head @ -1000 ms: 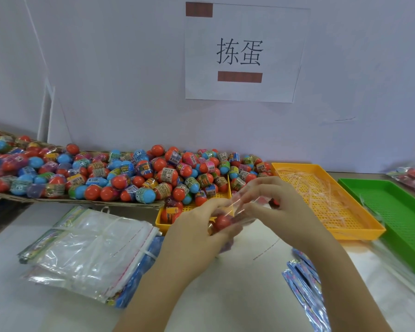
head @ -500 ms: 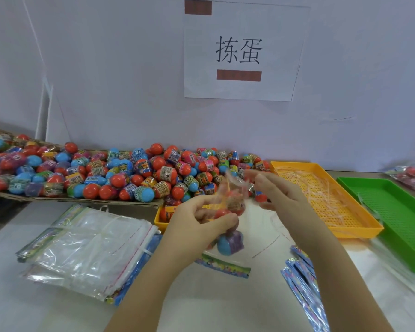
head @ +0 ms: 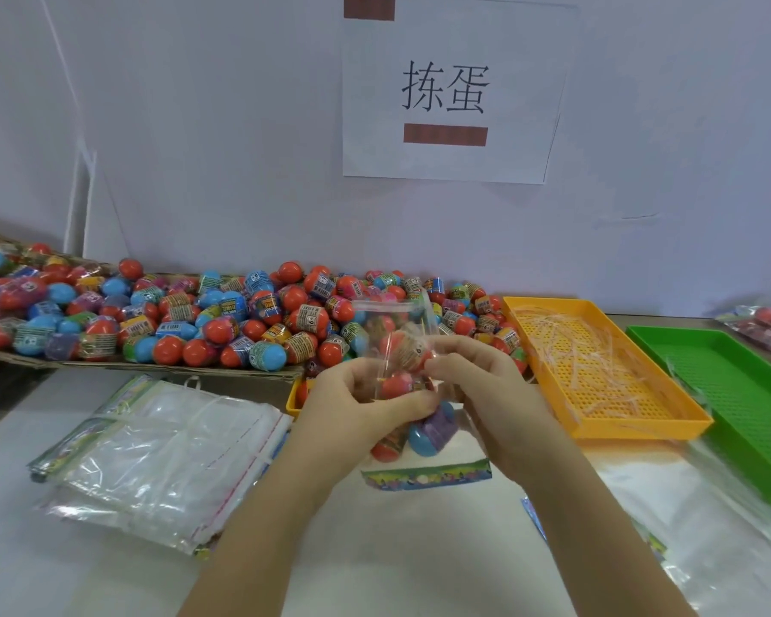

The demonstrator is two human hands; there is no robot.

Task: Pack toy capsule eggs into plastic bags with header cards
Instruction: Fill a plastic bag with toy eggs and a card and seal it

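A clear plastic bag (head: pixel 395 331) with several red and blue capsule eggs inside stands upright between my hands, its open mouth up and its colourful header card (head: pixel 426 474) hanging at the bottom. My left hand (head: pixel 357 407) grips the bag's left side around the eggs. My right hand (head: pixel 477 385) pinches the bag's right side near a red egg. A large pile of loose capsule eggs (head: pixel 188 322) lies behind on a cardboard sheet and a yellow tray (head: pixel 292 400).
A stack of empty bags with header cards (head: pixel 161 452) lies at the left. An orange tray (head: pixel 597 371) with thin plastic strips and a green tray (head: pixel 731 394) stand at the right. More flat bags (head: pixel 686 518) lie front right. Packed bags (head: pixel 766 322) rest far right.
The bag has been raised and turned upright, with its header card now hanging below. Both hands have closed in on its sides, the right one moving left and down.
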